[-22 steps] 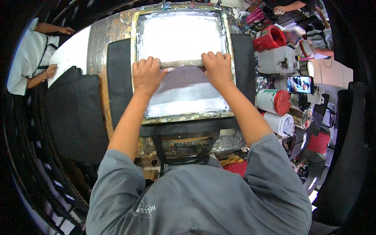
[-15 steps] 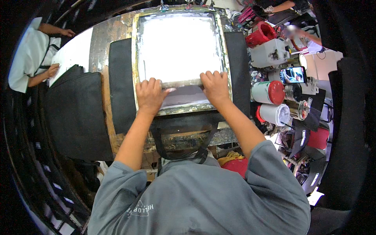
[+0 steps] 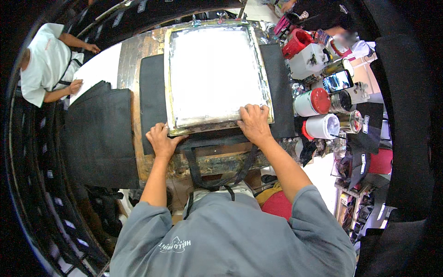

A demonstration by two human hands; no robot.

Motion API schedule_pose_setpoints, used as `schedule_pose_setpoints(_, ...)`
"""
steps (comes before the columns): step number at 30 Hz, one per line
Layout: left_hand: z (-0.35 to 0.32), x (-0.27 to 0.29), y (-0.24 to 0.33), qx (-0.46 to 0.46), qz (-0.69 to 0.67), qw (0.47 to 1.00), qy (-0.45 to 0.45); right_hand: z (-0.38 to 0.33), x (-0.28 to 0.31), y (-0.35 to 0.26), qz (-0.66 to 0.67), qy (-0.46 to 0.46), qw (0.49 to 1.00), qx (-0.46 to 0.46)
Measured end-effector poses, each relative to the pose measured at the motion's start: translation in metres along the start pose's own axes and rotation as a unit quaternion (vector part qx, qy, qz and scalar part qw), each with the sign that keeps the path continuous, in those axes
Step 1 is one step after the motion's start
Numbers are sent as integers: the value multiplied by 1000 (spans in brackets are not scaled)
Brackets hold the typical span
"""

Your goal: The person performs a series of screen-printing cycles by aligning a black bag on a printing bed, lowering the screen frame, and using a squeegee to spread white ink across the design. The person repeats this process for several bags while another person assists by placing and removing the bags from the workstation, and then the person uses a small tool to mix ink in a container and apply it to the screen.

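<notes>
A screen-printing frame (image 3: 168, 83) with a bright white mesh lies over a black fabric bag (image 3: 152, 85) on the worktable. At the frame's near left corner is my left hand (image 3: 161, 141), its thumb stretched along the near edge and its fingers at the corner. My right hand (image 3: 255, 123) rests over the near right end of the frame, fingers curled down. What those fingers close on is hidden. I cannot make out the squeegee against the frame's dark near edge. The bag's strap handle (image 3: 196, 168) hangs toward me over the table edge.
Black bags (image 3: 99, 134) are stacked at left. Beyond them a person (image 3: 46, 69) touches a white sheet (image 3: 99, 64). A red-lidded tub (image 3: 311, 102), a white tub (image 3: 323, 126), a white jug (image 3: 307, 62), a red bucket (image 3: 296, 43) and a phone (image 3: 338, 81) stand at right.
My hands have come nearer to me, from the middle of the mesh to the frame's near end. The left hand has let go of the squeegee and moved to the corner. The view has shifted slightly.
</notes>
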State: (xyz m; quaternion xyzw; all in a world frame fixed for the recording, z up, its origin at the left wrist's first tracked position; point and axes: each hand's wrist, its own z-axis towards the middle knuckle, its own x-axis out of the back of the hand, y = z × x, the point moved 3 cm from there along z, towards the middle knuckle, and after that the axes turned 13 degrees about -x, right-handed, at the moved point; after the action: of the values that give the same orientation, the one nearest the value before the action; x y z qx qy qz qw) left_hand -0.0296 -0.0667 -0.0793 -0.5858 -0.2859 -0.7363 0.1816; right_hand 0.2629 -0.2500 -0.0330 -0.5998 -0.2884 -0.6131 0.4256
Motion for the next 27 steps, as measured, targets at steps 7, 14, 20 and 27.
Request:
schedule_pose_setpoints(7,12,60,20,138,-449,852,233,32,103,-14,19,117,993,26)
schedule_pose_setpoints(14,35,61,-41,165,-129,954,216,155,225,-25,-16,245,966,76)
schedule_pose_setpoints(20,-1,10,-76,318,-70,945,-40,202,272,-37,-5,203,979,32)
schedule_pose_setpoints(27,36,77,-151,249,-191,947,75,220,279,-35,32,185,982,23)
